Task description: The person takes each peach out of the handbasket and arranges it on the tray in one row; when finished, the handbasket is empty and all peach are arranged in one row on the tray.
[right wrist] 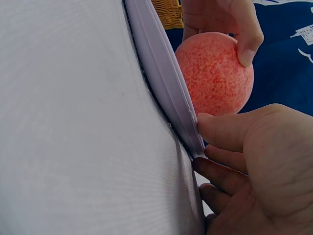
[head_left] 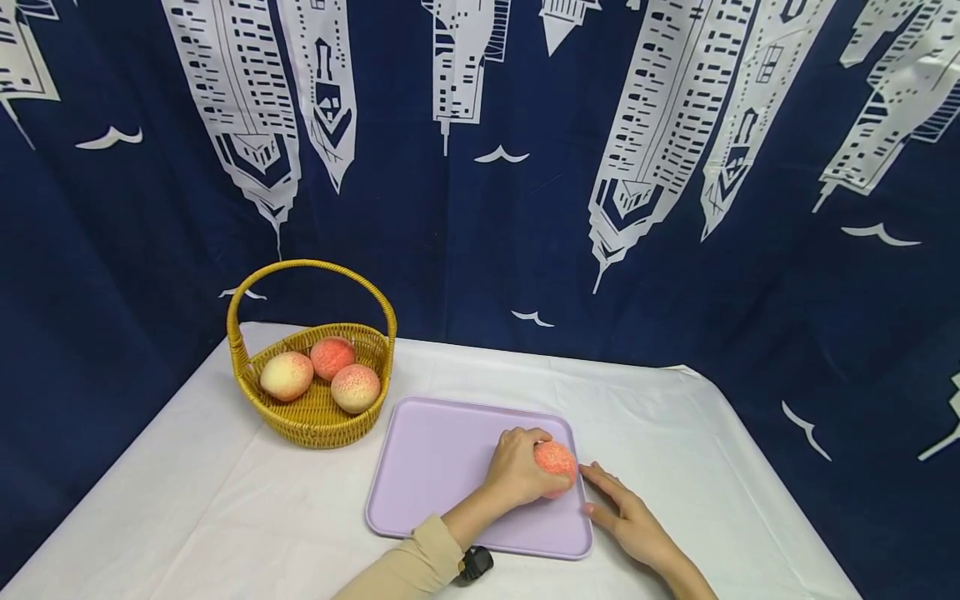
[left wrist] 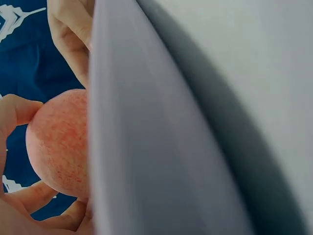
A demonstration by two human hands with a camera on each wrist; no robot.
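My left hand point(head_left: 521, 468) holds a pinkish-red peach point(head_left: 555, 468) between thumb and fingers, over the right part of a lilac tray point(head_left: 442, 467). In the left wrist view the tray's rim hides one side of the peach point(left wrist: 58, 144). My right hand point(head_left: 633, 525) is at the tray's right edge, its fingers extended. The right wrist view shows its thumb point(right wrist: 222, 128) right at the tray's rim point(right wrist: 168, 83), with the other fingers lower along the outer side. The peach point(right wrist: 215, 73) is just beyond that rim there.
At the back left of the white-covered table point(head_left: 187, 500) stands a yellow wicker basket point(head_left: 318, 433) with a tall arched handle, holding three peaches. A dark blue curtain point(head_left: 450, 233) with white buildings hangs behind. A black device point(head_left: 476, 565) is at the left wrist.
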